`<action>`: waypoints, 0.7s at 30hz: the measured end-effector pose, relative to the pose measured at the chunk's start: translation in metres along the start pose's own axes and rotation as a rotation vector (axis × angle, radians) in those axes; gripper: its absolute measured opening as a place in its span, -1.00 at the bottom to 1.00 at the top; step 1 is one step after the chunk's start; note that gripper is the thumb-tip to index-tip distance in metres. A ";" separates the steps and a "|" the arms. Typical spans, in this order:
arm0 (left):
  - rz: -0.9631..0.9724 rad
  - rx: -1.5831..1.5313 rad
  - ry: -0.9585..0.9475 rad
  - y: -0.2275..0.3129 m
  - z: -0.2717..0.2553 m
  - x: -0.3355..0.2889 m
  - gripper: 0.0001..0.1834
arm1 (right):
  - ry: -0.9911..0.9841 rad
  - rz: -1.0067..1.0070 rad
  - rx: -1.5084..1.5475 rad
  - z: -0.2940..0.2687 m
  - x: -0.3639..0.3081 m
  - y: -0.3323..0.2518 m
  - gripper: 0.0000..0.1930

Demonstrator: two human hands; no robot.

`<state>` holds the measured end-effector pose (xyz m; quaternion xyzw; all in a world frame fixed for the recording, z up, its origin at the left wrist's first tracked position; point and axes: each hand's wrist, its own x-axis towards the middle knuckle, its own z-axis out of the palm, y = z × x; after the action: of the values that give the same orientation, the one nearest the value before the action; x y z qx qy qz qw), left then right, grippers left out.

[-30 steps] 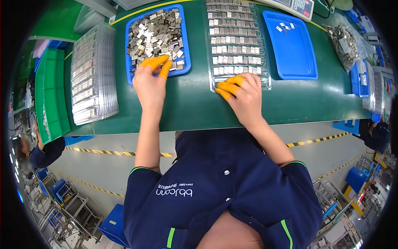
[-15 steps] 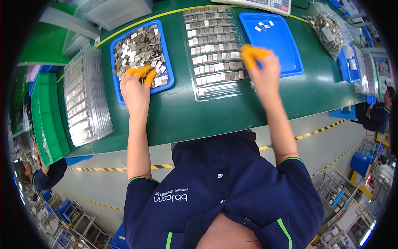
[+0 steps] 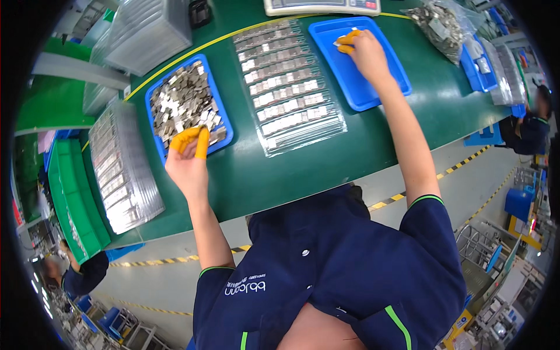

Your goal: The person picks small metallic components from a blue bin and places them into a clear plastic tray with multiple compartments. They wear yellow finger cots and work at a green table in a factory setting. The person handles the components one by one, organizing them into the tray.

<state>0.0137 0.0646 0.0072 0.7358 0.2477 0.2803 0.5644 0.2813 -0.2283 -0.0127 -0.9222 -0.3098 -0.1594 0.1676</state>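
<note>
My left hand, in yellow finger cots, is at the near edge of the left blue tray. Its thumb and forefinger meet in a pinch; what is between them is too small to make out. A heap of small silver metal pieces fills that tray. Inside the right blue tray, my right hand, also in yellow finger cots, pinches at a small white piece; its fingers partly cover the others there. Between the trays lies a clear plastic blister tray with rows of silver pieces.
Stacked filled blister trays and a green bin stand at left. Clear plastic trays are piled at back left. A scale sits at the back, a bag of metal pieces at right. Other people work at both sides.
My right hand has gone from the blister tray's right edge into the right blue tray. My left hand has drawn back from the heap toward the near rim, fingers pinched. The view has shifted.
</note>
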 end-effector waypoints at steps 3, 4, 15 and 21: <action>0.010 -0.100 -0.084 -0.002 0.018 -0.017 -0.77 | 0.157 -0.153 -0.106 0.009 -0.004 0.005 -0.88; 0.037 -0.066 -0.125 -0.002 0.023 -0.021 -0.76 | 0.142 -0.126 -0.167 0.012 -0.007 0.004 -0.87; -0.331 -0.352 -0.256 -0.002 0.058 -0.056 -0.71 | 0.106 0.232 0.873 -0.027 -0.079 -0.140 -0.84; -0.375 -0.451 -0.270 -0.010 0.049 -0.060 -0.70 | -0.183 0.295 1.146 -0.030 -0.109 -0.179 -0.86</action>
<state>0.0042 -0.0080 -0.0201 0.5642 0.2334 0.1193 0.7829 0.0811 -0.1624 0.0084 -0.7281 -0.2282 0.1381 0.6315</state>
